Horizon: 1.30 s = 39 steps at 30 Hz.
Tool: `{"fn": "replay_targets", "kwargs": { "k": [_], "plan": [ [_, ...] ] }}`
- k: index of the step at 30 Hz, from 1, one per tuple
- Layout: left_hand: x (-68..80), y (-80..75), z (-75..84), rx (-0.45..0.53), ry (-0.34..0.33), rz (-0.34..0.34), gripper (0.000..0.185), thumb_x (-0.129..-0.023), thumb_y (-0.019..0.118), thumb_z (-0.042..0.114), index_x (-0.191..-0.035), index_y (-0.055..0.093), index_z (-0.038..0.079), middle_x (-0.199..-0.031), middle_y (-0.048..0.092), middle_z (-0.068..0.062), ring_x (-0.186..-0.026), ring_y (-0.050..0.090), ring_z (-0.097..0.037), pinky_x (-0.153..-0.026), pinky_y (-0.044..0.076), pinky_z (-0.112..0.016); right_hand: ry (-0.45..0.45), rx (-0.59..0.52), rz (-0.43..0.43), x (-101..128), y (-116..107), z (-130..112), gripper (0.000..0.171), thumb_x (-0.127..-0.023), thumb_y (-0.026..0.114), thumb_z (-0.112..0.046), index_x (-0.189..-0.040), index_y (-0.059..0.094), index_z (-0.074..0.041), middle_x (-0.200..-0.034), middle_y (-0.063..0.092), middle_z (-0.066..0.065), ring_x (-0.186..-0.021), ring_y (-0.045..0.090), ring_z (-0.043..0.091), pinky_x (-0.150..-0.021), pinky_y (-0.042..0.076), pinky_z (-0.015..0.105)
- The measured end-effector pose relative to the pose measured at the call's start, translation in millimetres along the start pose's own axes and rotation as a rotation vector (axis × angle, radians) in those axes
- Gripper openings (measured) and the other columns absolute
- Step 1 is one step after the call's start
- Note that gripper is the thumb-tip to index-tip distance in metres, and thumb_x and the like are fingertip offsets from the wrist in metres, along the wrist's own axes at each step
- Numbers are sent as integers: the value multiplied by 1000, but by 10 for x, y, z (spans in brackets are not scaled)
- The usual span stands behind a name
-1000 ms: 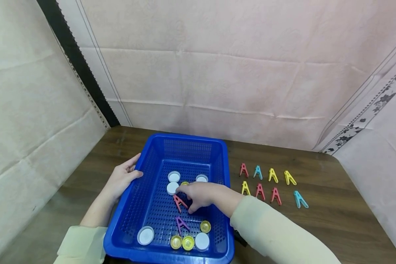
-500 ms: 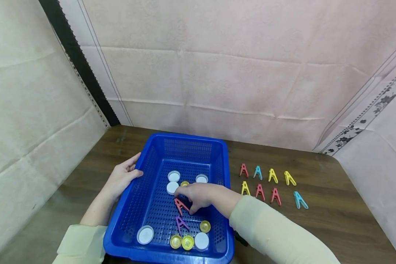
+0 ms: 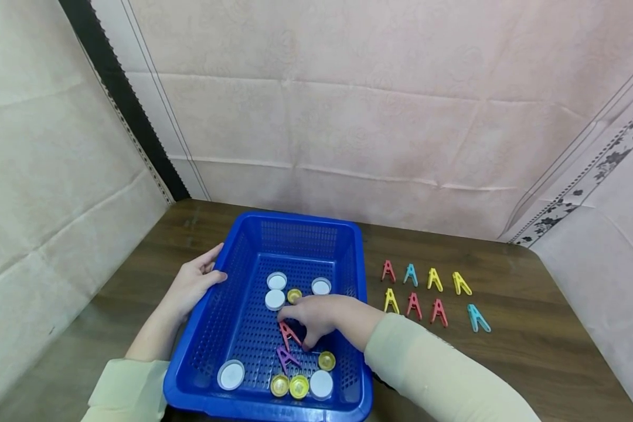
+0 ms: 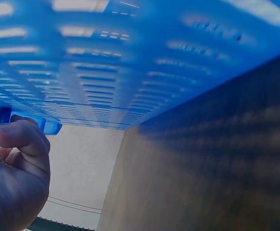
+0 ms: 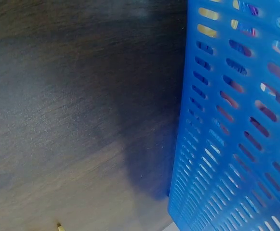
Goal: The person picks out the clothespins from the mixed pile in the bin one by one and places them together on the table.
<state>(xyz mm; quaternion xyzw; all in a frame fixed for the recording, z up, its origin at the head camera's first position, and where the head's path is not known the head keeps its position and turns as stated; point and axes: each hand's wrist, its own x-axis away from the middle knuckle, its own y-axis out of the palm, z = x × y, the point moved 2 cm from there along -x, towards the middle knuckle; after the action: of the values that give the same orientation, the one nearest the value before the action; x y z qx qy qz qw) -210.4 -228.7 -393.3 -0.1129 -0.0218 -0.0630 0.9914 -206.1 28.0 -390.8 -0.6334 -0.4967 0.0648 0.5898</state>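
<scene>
In the head view my left hand grips the left rim of a blue perforated basket, thumb over the edge. The left wrist view shows that hand curled at the rim. Inside the basket my right hand pinches a red clothespin between fingertips and thumb. A purple clothespin lies right beside it, overlapping it in this view. White caps, such as one at the near left, and yellow caps, such as one near the front, lie on the basket floor.
Right of the basket, several clothespins lie in two rows on the wooden table, among them a yellow clothespin and a blue clothespin. Cloth-covered walls stand behind the table and at both sides.
The right hand has shifted slightly toward the basket's near end, and the red clothespin has moved with it, now closer to the purple one. The left hand keeps its hold.
</scene>
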Motion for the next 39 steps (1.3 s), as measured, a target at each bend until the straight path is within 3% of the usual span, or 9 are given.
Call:
{"fn": "replay_targets", "kwargs": {
  "k": [4,11,19,33,39],
  "plan": [
    [-1,-4,6,-2,0,-3,66,-90,56,11,-149,27,18,-123,56,-24,-83,67,-27,-63,56,-39,-1,-10,3,9,-5,0,64,-76,78,-31,-132,47,-34,-126,51,-2,-103,52,9,-89,45,33],
    [-2,-1,7,1,2,-9,66,-90,57,11,-149,27,18,-120,57,-25,-81,67,-27,-63,56,-40,-45,-62,37,25,-26,9,60,-78,76,-30,-131,48,-27,-104,57,-6,-93,54,6,-82,47,27],
    [8,-2,13,-9,1,-4,66,-90,57,11,-149,28,18,-119,58,-25,-80,67,-25,-62,56,-38,-95,-71,103,127,-154,-19,61,-79,74,-30,-132,46,-18,-98,54,-6,-84,51,6,-74,45,23],
    [1,-12,0,-13,1,-7,66,-90,57,12,-149,28,19,-120,58,-24,-82,67,-26,-63,56,-39,-120,-120,203,583,-453,24,65,-80,73,-33,-134,45,-13,-91,56,-4,-79,51,9,-66,46,23],
    [4,-12,4,-35,3,-9,65,-91,56,13,-149,28,18,-122,56,-25,-85,66,-27,-65,56,-38,-84,-129,232,774,-491,118,62,-80,73,-34,-132,45,-14,-91,55,-7,-81,52,10,-67,47,23]
  ]
}}
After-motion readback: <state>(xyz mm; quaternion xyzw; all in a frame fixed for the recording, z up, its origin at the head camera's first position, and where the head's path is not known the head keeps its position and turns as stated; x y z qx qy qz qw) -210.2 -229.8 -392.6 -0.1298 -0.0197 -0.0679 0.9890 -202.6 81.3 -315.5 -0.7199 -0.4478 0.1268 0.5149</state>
